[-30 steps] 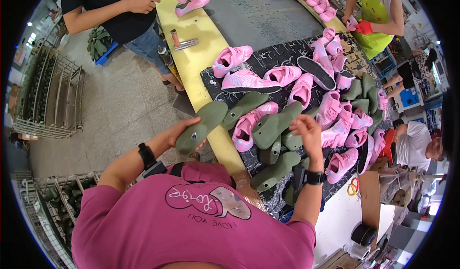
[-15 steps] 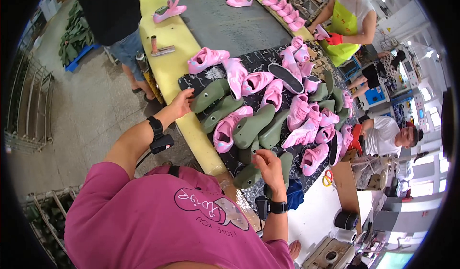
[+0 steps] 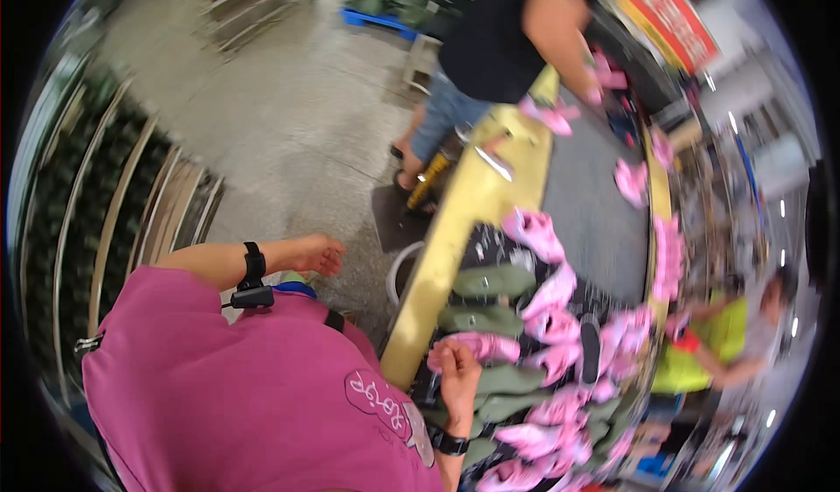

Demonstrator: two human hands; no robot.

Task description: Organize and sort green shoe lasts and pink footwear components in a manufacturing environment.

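Note:
Away from the bench, my left hand (image 3: pixel 317 254) is held out over the floor, fingers loosely extended and nothing in them. My right hand (image 3: pixel 457 378), slightly blurred, is over the bench edge with bent fingers, beside a pink shoe (image 3: pixel 494 347); whether it touches the shoe or holds anything is unclear. Dark green shoe lasts (image 3: pixel 494 282) lie among many pink shoes (image 3: pixel 535 234) on a black patterned cover (image 3: pixel 488 245). One shoe shows its dark sole (image 3: pixel 591 352).
A yellow padded edge (image 3: pixel 420 334) borders the grey belt (image 3: pixel 595 229). A hammer (image 3: pixel 495 161) lies on it. A white bucket (image 3: pixel 402 273) stands below. A black-shirted person (image 3: pixel 490 41) and one in a yellow-green apron (image 3: pixel 700 361) stand alongside. A rack (image 3: pixel 114 203) is at left.
My view has swung left, showing more floor and rack. My left hand has come off the lasts at the bench edge. My right hand is now beside a pink shoe.

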